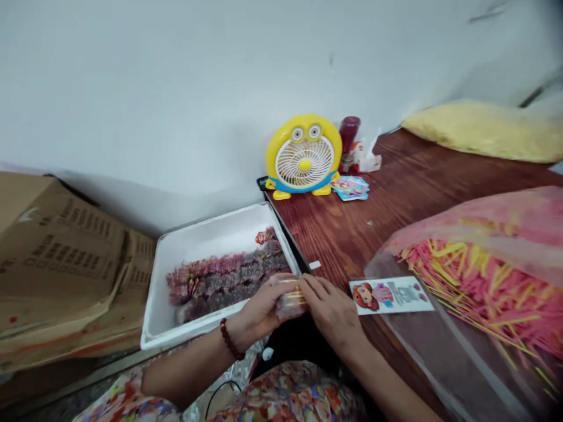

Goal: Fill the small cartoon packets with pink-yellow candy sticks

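Observation:
Between my two hands, over the table's left edge, is a small clear plastic pack [290, 300] with yellow and pink strips inside. My left hand [264, 305], a beaded bracelet at its wrist, wraps round the pack from the left. The fingers of my right hand [332, 310] press on its right end and hide that part. To the right of my right hand lies a white card [391, 295] printed with a red-haired cartoon figure. A white foam box [152, 293] stands left of my hands, with rows of similar small packs [229, 278] in it.
On the wooden table [334, 228] stand a yellow fan [304, 155], a dark red bottle [349, 135] and a stack of cards [350, 187]. A large clear bag of pink and yellow strips [484, 275] covers the right side. Cardboard boxes [65, 264] stand at the left.

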A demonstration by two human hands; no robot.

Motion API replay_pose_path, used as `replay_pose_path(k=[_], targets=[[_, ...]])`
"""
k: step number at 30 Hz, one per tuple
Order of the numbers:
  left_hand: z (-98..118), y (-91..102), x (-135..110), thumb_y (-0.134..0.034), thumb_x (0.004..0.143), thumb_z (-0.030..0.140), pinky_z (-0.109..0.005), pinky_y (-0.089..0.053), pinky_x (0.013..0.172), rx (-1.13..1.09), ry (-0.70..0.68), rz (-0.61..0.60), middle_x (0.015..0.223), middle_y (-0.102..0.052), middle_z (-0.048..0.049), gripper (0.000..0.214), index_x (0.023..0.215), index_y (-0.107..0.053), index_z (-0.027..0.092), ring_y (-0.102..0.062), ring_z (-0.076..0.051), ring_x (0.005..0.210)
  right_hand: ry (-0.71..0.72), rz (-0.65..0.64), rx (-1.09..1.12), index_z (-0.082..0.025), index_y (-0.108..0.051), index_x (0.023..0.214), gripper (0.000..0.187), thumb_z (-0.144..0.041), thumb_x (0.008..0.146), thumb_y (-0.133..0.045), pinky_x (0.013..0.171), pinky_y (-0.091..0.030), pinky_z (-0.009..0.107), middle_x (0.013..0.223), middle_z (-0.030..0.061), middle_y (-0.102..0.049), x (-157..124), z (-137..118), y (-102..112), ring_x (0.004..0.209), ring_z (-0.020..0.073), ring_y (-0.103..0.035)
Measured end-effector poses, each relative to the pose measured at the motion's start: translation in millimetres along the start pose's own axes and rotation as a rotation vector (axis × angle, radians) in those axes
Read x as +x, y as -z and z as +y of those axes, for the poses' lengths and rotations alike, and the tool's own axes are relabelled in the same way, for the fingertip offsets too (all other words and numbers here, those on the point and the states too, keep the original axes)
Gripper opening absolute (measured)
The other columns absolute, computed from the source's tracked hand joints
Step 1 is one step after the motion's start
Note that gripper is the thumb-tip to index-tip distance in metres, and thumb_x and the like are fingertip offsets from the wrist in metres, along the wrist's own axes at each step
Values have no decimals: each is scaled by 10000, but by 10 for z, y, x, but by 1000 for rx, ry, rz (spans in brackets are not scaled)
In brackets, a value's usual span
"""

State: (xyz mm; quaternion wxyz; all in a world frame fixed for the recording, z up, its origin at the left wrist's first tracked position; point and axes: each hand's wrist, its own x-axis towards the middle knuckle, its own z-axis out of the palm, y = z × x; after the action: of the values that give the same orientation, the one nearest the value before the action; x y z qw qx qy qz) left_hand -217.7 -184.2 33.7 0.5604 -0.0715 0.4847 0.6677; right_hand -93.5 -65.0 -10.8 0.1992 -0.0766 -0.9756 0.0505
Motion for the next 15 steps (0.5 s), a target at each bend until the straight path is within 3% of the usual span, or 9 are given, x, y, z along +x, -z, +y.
replay_pose_path(k=[3, 6, 7, 11, 15], targets=[[22, 295, 72, -798, 673, 192, -305, -569, 755, -5, -131, 70, 938, -716, -40, 352, 982, -629, 185, -692, -168, 787, 63, -46, 73, -205, -569, 1304, 402, -126, 911, -544, 912, -478, 354, 1361, 74, -619, 256, -102, -244, 1192, 233, -567], [183, 624, 239, -736, 687, 233, -324, -576, 794, 210, -284, 232, 978, -730, -71, 361, 1022, -620, 164, -707, -195, 843, 62, -90, 118, -187, -538, 1341, 461, -209, 884, -597, 1023, -420, 433, 1439, 107, -550, 464, -105, -393, 1286, 272, -502], [281, 749, 320, -697, 709, 263, -332, -584, 769, 354, -340, 326, 981, -733, -82, 355, 1038, -611, 158, -713, -209, 846, 19, -94, 114, -184, -530, 1350, 485, -234, 874, -610, 1059, -387, 471, 1454, 122, -531, 510, -74, -421, 1312, 292, -479], [822, 1281, 773, -631, 776, 284, -323, -577, 737, 515, -420, 544, 1019, -718, -87, 400, 1150, -555, 160, -708, -216, 874, -260, -48, 3, -130, -552, 1306, 464, -238, 859, -614, 1108, -311, 546, 1443, 191, -514, 552, 200, -550, 1352, 351, -427], [1294, 1653, 1394, -627, 822, 214, -353, -557, 780, 763, -412, 740, 1093, -697, -138, 423, 1228, -532, 140, -694, -246, 943, -354, -62, -56, -52, -510, 1320, 530, -229, 833, -622, 1105, -319, 560, 1430, 254, -491, 484, 460, -780, 1378, 382, -386]])
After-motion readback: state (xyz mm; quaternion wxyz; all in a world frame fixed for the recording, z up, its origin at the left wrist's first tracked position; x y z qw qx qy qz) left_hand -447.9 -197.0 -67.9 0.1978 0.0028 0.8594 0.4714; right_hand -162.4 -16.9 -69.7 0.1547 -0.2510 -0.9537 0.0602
